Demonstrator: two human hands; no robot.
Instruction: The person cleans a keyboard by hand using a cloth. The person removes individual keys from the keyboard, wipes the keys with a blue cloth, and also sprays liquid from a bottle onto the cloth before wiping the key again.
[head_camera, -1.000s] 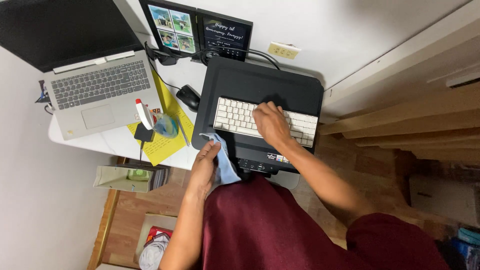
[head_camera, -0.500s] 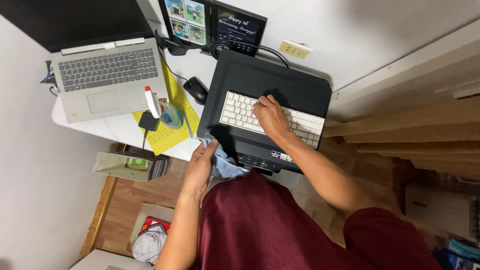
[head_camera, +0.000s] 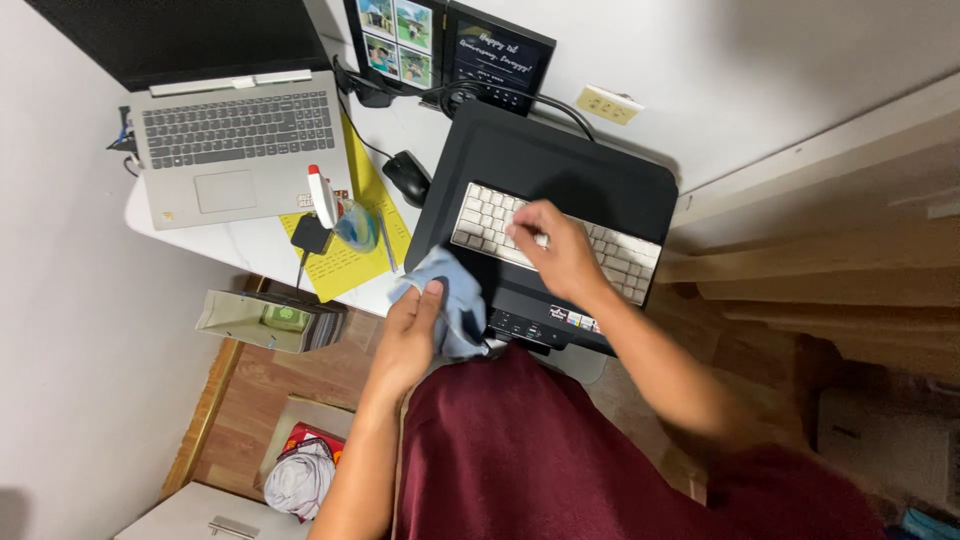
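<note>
White desk (head_camera: 250, 250) in a tight corner against a white wall, wood floor below. On the desk sits a big black boxy machine, likely a printer (head_camera: 540, 170), and a white compact keyboard with pale keys (head_camera: 555, 238) lies across its flat top.

Your right hand (head_camera: 555, 250) rests on the middle of that keyboard, fingers curled down onto the keys. It's motion-blurred, so I can't tell if it's gripping the board or just pressing on it. Your left hand (head_camera: 412, 335) is closed around a crumpled light-blue cloth (head_camera: 450, 300), held at the printer's front-left edge, just beside the keyboard's left end but not touching it.

Progress, my read: looks like a wipe-down of the keyboard, early or mid. Cloth isn't on the keys, so no pass is visibly in hand. Can't judge from here which keys are clean.

Left of the printer: black mouse (head_camera: 408, 177), yellow paper sheet (head_camera: 350, 240), open grey laptop (head_camera: 235, 140). Two framed pictures (head_camera: 450, 45) stand against the wall behind.
</note>
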